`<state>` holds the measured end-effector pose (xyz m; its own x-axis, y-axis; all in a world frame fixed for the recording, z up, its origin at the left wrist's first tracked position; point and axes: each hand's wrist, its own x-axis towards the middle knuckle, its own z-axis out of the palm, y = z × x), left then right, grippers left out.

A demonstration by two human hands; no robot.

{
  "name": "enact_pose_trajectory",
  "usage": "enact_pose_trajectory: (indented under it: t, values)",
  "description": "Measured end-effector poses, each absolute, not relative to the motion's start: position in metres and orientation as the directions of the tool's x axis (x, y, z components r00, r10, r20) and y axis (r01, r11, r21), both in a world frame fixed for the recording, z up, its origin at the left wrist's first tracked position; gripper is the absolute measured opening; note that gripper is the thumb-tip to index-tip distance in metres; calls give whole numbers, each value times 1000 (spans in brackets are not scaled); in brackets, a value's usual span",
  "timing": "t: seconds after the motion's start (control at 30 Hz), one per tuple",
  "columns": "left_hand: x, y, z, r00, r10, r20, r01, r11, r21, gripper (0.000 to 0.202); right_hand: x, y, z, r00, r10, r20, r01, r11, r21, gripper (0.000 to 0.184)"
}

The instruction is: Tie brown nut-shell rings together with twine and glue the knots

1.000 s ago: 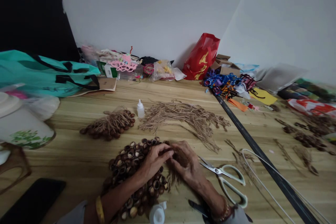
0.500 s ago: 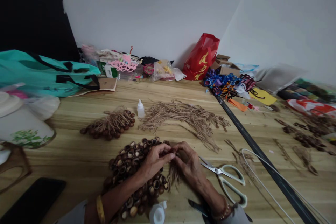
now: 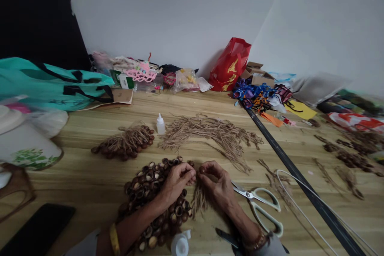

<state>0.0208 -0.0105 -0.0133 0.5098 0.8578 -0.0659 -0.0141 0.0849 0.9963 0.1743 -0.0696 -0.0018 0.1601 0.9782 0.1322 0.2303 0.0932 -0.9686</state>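
Note:
My left hand [image 3: 177,182] rests at the right edge of a heap of brown ring-shaped nut shell beads [image 3: 150,184], its fingertips pinching something small. My right hand [image 3: 216,184] faces it, with a small brown bead [image 3: 202,170] at its fingertips. A strand of jute twine [image 3: 199,200] hangs below the gap between my hands. White-handled scissors [image 3: 255,204] lie right of my right hand. A white glue bottle [image 3: 180,245] stands at the near edge. Farther up the wooden table [image 3: 75,180] lie a beaded twine bundle [image 3: 123,143] and loose twine [image 3: 210,136].
A small dropper bottle [image 3: 161,125] stands beyond the heap. A long black rod [image 3: 303,180] and a white wire [image 3: 297,196] cross the table at right. A black phone [image 3: 39,228] lies at lower left. Colourful craft scraps, bags and a cardboard box line the wall.
My hands have drawn slightly apart, and the right hand has shifted right. A small bead now shows at its fingertips, and the twine strand hangs more freely.

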Motion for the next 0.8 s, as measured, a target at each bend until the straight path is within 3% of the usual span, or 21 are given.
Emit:
enact_pose_trajectory:
  t: [0.23, 0.4, 0.53, 0.8]
  values:
    - [18, -10, -8, 511, 860, -4, 111, -62, 992, 44, 175, -70, -5, 145, 980, 134, 236, 98, -967, 17]
    - [18, -12, -9, 545, 838, -40, 180, -71, 981, 46, 176, -70, -5, 140, 982, 129, 253, 91, -963, 15]
    - [18, -13, -8, 558, 827, -70, 169, -31, 985, 47, 175, -71, -3, 142, 983, 116, 250, 78, -965, 14]
    - [17, -11, -11, 507, 862, 26, 61, -66, 996, 40, 175, -71, -4, 143, 982, 125, 224, 91, -970, 13]
